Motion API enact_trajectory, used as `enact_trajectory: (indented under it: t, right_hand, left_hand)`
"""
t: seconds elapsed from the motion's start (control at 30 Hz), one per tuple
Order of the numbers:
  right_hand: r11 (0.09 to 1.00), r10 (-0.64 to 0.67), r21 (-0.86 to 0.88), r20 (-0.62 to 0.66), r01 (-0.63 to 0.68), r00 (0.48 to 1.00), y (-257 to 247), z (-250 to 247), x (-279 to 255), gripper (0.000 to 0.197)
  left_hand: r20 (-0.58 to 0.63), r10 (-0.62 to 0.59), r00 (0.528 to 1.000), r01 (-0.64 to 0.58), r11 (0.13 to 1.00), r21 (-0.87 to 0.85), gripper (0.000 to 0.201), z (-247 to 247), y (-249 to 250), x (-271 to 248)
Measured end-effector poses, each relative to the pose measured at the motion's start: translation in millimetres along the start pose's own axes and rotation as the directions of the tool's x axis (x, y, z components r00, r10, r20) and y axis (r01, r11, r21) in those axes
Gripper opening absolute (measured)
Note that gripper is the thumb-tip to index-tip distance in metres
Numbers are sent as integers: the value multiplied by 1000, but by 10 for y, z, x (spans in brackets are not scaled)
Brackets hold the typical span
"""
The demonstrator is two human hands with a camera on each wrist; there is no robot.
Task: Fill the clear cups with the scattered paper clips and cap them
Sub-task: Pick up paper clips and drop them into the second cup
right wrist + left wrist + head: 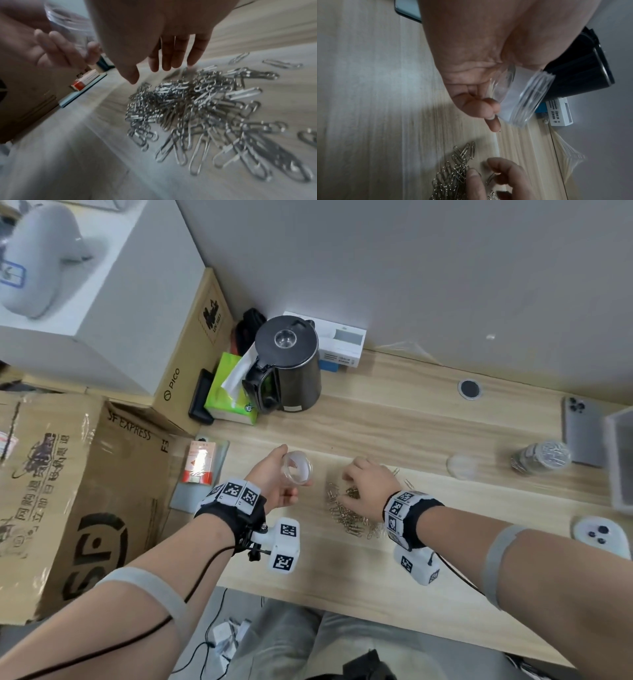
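Observation:
My left hand (pixel 294 472) grips an empty clear cup (pixel 303 465) a little above the wooden table, its mouth tipped toward the right; the left wrist view shows the cup (pixel 522 97) between thumb and fingers. A pile of silver paper clips (pixel 346 515) lies just to its right. My right hand (pixel 352 484) hovers over the pile's far edge with straight, spread fingers (pixel 171 56) reaching down onto the clips (pixel 205 108). Far right, a second cup (pixel 541 458) stands full of clips. A loose clear lid (pixel 462 466) lies beside it.
A black kettle (pixel 287 364) and a green tissue pack (pixel 233 392) stand at the back left. Cardboard boxes (pixel 85 491) line the left edge, with a small red-and-white box (pixel 198 462) beside them. A phone (pixel 582 429), a grey bin (pixel 620 460) and a white controller (pixel 603 535) sit at the right.

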State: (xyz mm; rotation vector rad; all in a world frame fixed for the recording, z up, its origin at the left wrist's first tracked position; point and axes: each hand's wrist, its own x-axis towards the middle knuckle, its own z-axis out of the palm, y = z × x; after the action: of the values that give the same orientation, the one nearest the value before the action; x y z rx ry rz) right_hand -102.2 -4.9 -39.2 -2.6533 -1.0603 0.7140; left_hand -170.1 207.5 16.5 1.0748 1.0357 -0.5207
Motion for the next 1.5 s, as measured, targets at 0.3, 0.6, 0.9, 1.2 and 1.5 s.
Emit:
enact_trajectory:
  t: [0.3,0.6,0.9,1.2,1.5]
  right_hand:
    - [888,-350,-225,239,402,906,-284,113,70,45]
    - [956,-240,-127,168,263,956,271,-47,-58,13]
    - [852,-503,-66,168,519,848,-91,163,-210,20]
    - [856,-378,-268,259,442,889,230,81,-273,12]
    - [991,133,8,74,-134,988,667,-282,-452,109]
  left_hand:
    - [-13,-17,1000,17,1000,9,46,1,-65,18]
    - [-56,-26,998,28,999,19,45,73,-45,53]
    - [-43,-28,999,30,999,35,51,175,-41,82]
    - [-47,-13,999,16,997,78,49,250,-42,59]
    - [-16,0,1000,2,993,118,44,524,30,39]
